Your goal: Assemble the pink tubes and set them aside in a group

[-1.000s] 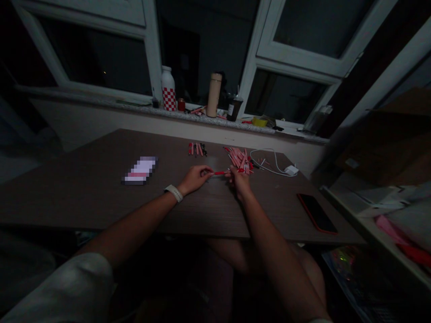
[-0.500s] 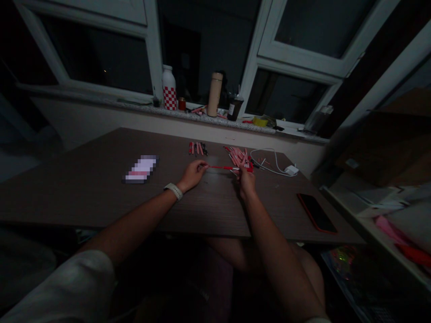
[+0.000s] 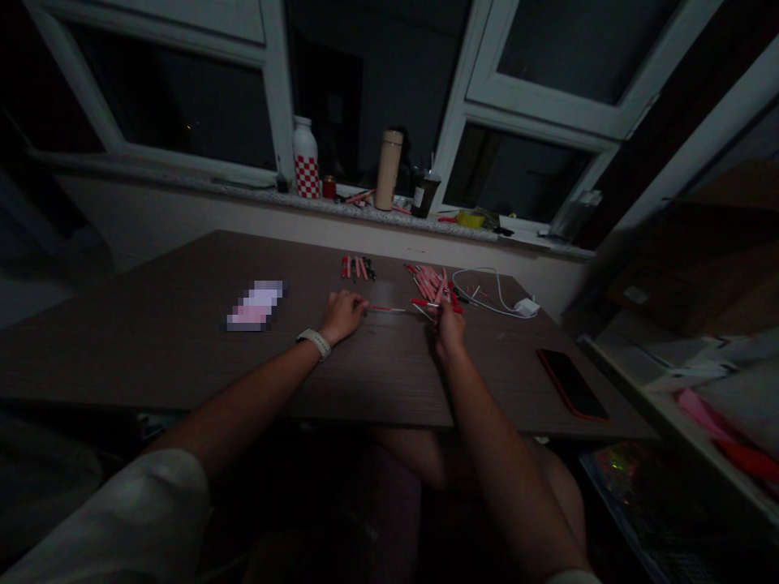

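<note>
My left hand [image 3: 342, 316], with a watch on its wrist, pinches one end of a thin red pen refill [image 3: 385, 308] above the table. The refill's other end points right, toward a red pen barrel [image 3: 419, 302] in my right hand [image 3: 450, 328]. A short gap separates refill and barrel. My right fingers are closed round the barrel, in front of a pile of pink and red pen parts [image 3: 428, 281]. A short row of red, pink and black pens [image 3: 358, 268] lies beyond my left hand.
A blurred-out phone [image 3: 256, 306] lies left on the table [image 3: 182, 357], a dark phone [image 3: 572, 384] right. A white charger [image 3: 527, 307] with its cable sits behind the right hand. The windowsill holds a checkered bottle [image 3: 306, 160], a beige flask [image 3: 388, 172] and a dark cup [image 3: 424, 195].
The refill has come out of the barrel's left end. My left hand has shifted slightly left with the refill, and my right hand slightly right with the barrel.
</note>
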{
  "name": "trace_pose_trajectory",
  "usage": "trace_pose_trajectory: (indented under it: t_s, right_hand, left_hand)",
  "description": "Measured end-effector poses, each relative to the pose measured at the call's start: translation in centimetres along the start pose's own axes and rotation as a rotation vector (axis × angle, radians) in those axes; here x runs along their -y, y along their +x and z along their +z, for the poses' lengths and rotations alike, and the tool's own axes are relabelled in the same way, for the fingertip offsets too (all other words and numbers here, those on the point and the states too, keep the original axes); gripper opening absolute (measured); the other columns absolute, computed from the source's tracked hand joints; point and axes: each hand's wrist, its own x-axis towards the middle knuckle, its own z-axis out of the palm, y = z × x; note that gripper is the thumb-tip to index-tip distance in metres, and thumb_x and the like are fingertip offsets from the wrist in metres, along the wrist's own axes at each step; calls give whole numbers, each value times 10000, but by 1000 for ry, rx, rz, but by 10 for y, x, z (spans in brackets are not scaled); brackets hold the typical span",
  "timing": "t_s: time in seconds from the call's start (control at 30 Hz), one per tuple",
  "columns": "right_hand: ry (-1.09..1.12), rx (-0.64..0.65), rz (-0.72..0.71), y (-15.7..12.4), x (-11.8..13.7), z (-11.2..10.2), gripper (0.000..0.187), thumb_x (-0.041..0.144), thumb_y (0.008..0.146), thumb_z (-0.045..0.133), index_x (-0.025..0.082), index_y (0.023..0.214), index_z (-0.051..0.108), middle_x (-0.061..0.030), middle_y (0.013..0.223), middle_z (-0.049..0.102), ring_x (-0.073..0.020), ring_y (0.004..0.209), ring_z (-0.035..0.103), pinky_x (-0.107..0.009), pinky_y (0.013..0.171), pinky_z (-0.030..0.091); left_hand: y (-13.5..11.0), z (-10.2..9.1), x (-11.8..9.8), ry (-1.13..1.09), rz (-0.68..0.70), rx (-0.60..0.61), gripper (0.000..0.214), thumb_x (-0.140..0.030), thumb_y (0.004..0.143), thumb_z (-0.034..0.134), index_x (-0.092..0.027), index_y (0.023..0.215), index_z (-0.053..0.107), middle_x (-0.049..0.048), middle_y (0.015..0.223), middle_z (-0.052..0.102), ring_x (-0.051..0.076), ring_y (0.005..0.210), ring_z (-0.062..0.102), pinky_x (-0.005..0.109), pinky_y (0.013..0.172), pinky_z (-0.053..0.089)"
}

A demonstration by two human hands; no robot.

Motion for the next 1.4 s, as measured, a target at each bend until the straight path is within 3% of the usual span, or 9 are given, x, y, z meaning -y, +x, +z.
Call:
trace_pose_trajectory:
  t_s: [0.13, 0.4, 0.57, 0.73, 0.87, 1.03, 1.4]
  right_hand:
    - [35, -44, 51, -2, 2, 1, 275, 387, 874, 648, 187, 691, 599, 36, 513, 632, -52, 301, 359, -189, 296, 251]
    - [-32, -14, 38, -8, 4, 5, 279, 361, 864, 631, 182, 652, 610, 19, 533, 656, -53, 312, 373, -203, 306, 251]
    - [-38, 25, 15, -7, 1, 5, 245, 354, 861, 623, 176, 693, 645, 13, 559, 677, -60, 328, 387, -202, 311, 267]
    - [-92, 89, -8, -7, -3, 7, 279, 388, 855, 636, 177, 673, 650, 20, 501, 633, -65, 323, 353, -201, 316, 238]
    - [-157, 158, -57, -10, -4, 11, 326, 420, 833, 669, 179, 616, 635, 25, 456, 589, -70, 343, 373, -196, 340, 248]
    - [-242, 193, -121, -11, -7, 12, 410, 498, 823, 681, 187, 559, 641, 43, 376, 474, -86, 355, 377, -211, 368, 268]
    - [-283, 312, -342, -18, -12, 14, 356, 510, 747, 755, 182, 662, 644, 26, 566, 613, -100, 518, 505, -199, 507, 359]
  left_hand:
    - [-4, -1, 0, 79, -28, 6, 254, -387, 926, 574, -201, 946, 745, 123, 1059, 687, 312, 1054, 545, 445, 921, 425]
    - [-6, 3, 4, 64, 73, -1, 265, -396, 914, 576, -211, 828, 745, 142, 957, 661, 335, 1009, 523, 457, 843, 427]
    - [-9, -5, -14, 48, 79, -25, 279, -393, 971, 508, -216, 1007, 720, 139, 1113, 644, 336, 1091, 493, 442, 865, 387]
    - [-15, -11, -32, -83, 271, 101, 305, -459, 973, 548, -232, 1138, 666, 75, 1058, 693, 282, 1078, 513, 409, 911, 335]
    - [-18, -9, -34, -131, 359, 184, 266, -425, 943, 616, -238, 1116, 692, 56, 979, 720, 268, 1050, 534, 405, 929, 318]
    - [-17, -11, -34, -127, 345, 179, 219, -409, 928, 637, -229, 1024, 713, 59, 970, 733, 269, 1040, 545, 399, 916, 322]
    - [-16, -5, -29, -95, 344, 216, 219, -417, 913, 658, -242, 1019, 737, 65, 1009, 740, 273, 1045, 546, 404, 910, 322]
